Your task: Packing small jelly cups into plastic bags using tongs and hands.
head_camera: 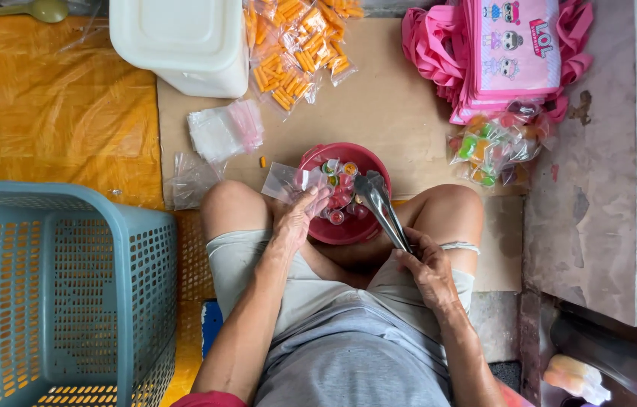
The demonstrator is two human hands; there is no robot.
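Note:
I sit on the floor with a red bowl [363, 157] of small coloured jelly cups between my knees. My left hand [299, 218] holds a small clear plastic bag [284, 181] open at the bowl's left rim. My right hand [427, 267] grips metal tongs [380, 203], whose tips reach into the bowl among the cups. The tongs' tips look closed around or right above a cup; I cannot tell which.
A blue-grey plastic basket [62, 294] stands at my left. Ahead lie a white tub [183, 41], packets of orange snacks [296, 45], a stack of empty clear bags [224, 130], filled candy bags [495, 143], pink printed bags [510, 49], all on cardboard [394, 105].

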